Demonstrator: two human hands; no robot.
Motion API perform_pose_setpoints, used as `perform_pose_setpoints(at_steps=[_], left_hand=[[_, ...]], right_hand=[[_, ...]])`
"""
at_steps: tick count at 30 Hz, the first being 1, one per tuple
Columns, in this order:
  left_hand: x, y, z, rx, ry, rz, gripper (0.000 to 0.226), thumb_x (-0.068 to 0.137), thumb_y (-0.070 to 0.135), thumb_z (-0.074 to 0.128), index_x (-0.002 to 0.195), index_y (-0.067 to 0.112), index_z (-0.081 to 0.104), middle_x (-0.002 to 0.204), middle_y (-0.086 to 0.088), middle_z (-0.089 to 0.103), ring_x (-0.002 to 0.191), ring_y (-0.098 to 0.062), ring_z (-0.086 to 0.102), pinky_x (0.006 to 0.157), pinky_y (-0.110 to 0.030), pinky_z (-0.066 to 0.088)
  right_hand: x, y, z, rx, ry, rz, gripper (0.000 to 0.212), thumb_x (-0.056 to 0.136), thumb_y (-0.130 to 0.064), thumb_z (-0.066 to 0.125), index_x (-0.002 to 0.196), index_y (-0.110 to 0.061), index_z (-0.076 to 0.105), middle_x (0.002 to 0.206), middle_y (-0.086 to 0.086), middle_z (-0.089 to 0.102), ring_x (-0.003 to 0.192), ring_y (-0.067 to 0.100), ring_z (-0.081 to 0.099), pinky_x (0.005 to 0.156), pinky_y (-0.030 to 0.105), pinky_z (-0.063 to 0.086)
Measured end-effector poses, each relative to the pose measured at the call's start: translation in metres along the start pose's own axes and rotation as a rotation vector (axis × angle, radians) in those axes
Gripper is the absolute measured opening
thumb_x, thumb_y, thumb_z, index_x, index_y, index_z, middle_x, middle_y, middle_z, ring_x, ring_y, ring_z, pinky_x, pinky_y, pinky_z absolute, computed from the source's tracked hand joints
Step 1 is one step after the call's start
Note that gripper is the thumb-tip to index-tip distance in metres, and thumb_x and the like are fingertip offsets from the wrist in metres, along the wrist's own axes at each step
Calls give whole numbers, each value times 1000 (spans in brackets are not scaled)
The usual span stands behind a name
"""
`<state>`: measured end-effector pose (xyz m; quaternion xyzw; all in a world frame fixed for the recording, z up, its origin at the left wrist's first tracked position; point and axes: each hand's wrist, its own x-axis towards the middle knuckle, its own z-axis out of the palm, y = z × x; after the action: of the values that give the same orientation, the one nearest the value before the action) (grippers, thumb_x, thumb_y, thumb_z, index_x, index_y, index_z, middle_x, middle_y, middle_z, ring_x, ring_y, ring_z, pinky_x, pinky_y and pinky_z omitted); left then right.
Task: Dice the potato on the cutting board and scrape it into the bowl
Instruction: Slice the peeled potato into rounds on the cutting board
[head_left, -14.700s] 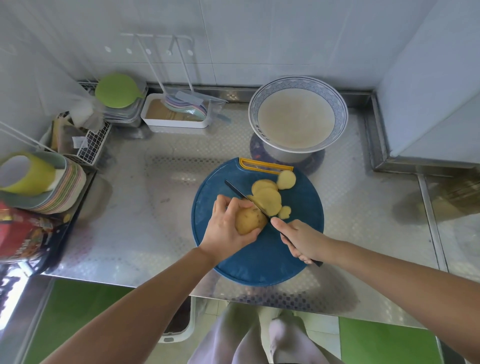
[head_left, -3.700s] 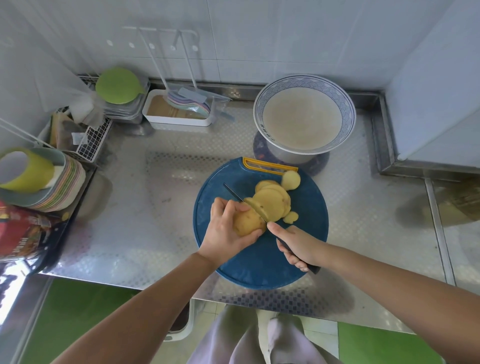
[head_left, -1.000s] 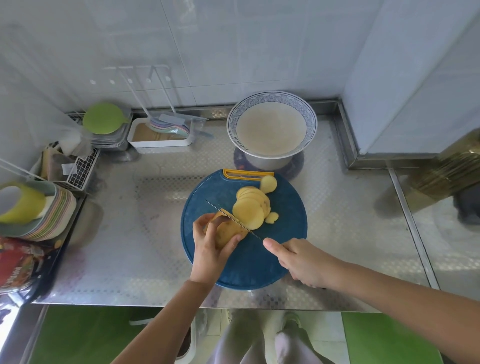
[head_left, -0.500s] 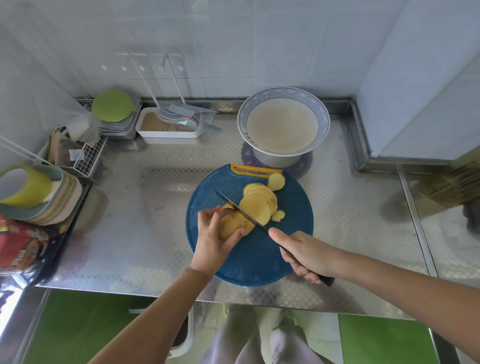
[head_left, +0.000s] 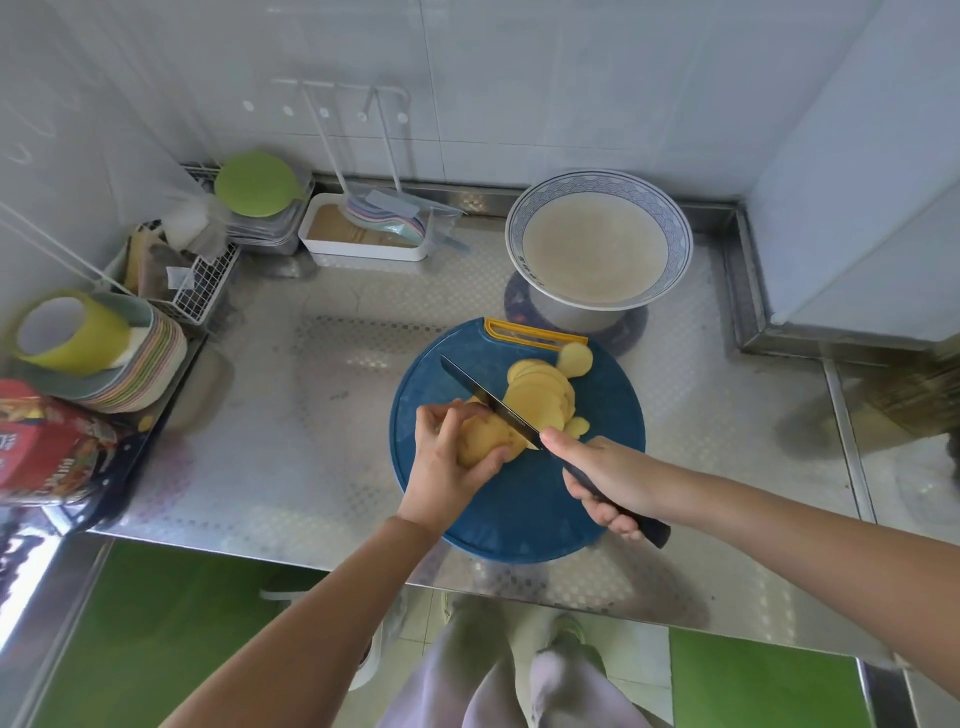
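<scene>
Slicing step: my left hand (head_left: 441, 460) is gripping the yellow potato stub (head_left: 488, 441), right hand (head_left: 610, 475) clutching the long black knife (head_left: 483, 397). Slices (head_left: 540, 395) at one o'clock are awaiting dicing.

Steel surface (head_left: 291, 415) is carrying a fair bit of clutter. A green lid (head_left: 255, 183) is sitting on a stack of containers (head_left: 267, 238) in the back left corner, and a white tray (head_left: 363, 253) of pastel utensils (head_left: 387, 221) is sitting just beside it along the back edge. Down the left edge, a wire basket (head_left: 200, 286) is standing, then a yellow-green cup (head_left: 72, 332) is lying on stacked plates (head_left: 153, 364), a red packet (head_left: 47, 441) nearest the front.
</scene>
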<state>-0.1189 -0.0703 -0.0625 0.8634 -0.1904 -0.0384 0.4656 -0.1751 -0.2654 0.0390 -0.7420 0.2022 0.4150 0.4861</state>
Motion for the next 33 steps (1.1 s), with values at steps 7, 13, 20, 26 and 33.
perform_pose_setpoints(at_steps=[7,13,20,26,33], left_hand=[[0,-3,2,26,16,42,49,75,57,64,116,35,51,114,1,36,117,-13,43,100,-16,35],[3,-3,0,-3,-6,6,46,71,55,68,111,42,49,115,2,37,119,0,39,98,-1,28],[6,0,-6,-17,-70,-47,52,75,30,80,106,51,43,116,3,36,113,8,38,95,1,28],[6,1,-5,10,-75,-43,48,76,30,80,110,39,48,116,3,35,115,15,33,91,4,28],[7,3,-2,34,-75,-44,48,75,28,81,111,34,51,117,2,34,118,-7,36,96,-7,28]], right_hand=[[11,0,6,71,-7,25,69,92,-75,23,61,-15,36,42,2,37,31,14,32,40,20,34],[28,-6,11,88,-7,61,69,87,-82,24,67,-16,35,44,1,37,34,15,31,41,20,33],[6,13,12,123,-2,71,68,90,-78,28,64,-16,36,47,3,37,35,14,32,42,20,33],[-1,25,14,154,-5,46,69,89,-78,28,62,-15,36,46,4,36,33,14,30,39,20,33],[5,29,14,146,-3,27,70,90,-76,26,61,-13,36,45,5,36,32,15,30,39,21,34]])
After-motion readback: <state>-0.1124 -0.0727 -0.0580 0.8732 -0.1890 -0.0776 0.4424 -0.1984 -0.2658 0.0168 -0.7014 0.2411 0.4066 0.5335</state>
